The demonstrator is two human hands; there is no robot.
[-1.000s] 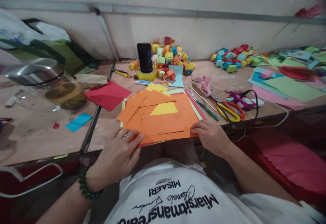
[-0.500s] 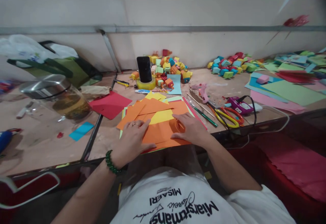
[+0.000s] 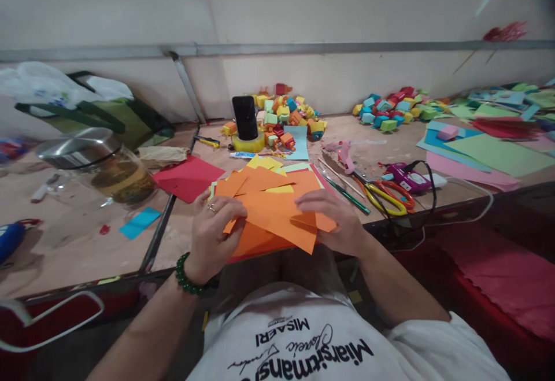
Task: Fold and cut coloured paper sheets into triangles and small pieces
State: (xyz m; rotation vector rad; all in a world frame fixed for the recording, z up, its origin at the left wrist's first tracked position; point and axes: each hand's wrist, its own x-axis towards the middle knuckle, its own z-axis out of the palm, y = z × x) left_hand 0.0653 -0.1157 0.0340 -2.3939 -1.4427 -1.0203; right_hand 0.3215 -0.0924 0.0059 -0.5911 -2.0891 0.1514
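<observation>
An orange paper piece (image 3: 277,213) spans the space between my hands, tilted over a pile of orange and yellow paper (image 3: 255,241) at the table's front edge. My left hand (image 3: 219,228), with a ring and a green bead bracelet, pinches the piece's left end between thumb and fingers. At its right end my right hand (image 3: 336,219) has its fingers bent over the orange paper; the thumb is mostly hidden behind the paper.
Scissors (image 3: 385,196), a pink glue gun (image 3: 344,155) and a purple device (image 3: 407,178) lie to the right. A phone (image 3: 245,118) stands before small paper cubes (image 3: 281,115). On the left are a glass jar (image 3: 124,178) and red paper (image 3: 188,178).
The curled orange strip by my right hand no longer shows as a roll. An orange piece now lies flatter between both hands. My left hand has moved slightly left and its fingers have closed.
</observation>
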